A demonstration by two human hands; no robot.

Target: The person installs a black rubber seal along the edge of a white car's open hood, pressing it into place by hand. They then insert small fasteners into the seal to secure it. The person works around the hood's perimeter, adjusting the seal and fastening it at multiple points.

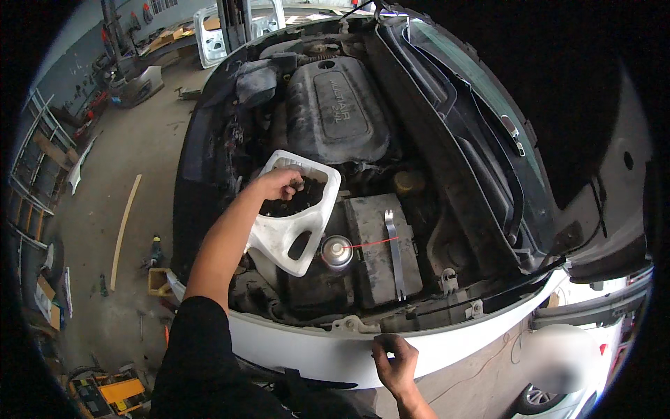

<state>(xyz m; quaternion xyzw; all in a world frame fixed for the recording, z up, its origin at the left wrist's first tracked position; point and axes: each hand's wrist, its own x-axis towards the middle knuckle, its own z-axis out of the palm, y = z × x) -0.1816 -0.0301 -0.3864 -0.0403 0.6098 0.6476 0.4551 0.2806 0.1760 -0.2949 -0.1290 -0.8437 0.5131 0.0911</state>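
Note:
A white plastic jug (286, 234), cut open at the top and with a handle hole, rests on the engine bay. Inside its opening are small dark parts (307, 199), perhaps clips or fasteners. My left hand (281, 185) reaches into the jug, its fingers pinched together over those parts; what they grip is too small to name. Beside the jug stands a spray can (337, 253) with a thin red straw. A grey forked pry tool (395, 255) lies on a dark box-shaped cover (370, 223). My right hand (396, 364) is curled at the white fender's edge, its grip's contents hidden.
The engine cover (338, 108) lies beyond the jug, with the windshield (474, 77) at right. A white fender (300, 346) runs along the near side. On the floor at left are a wooden strip (125, 230) and a yellow-and-black toolbox (108, 394).

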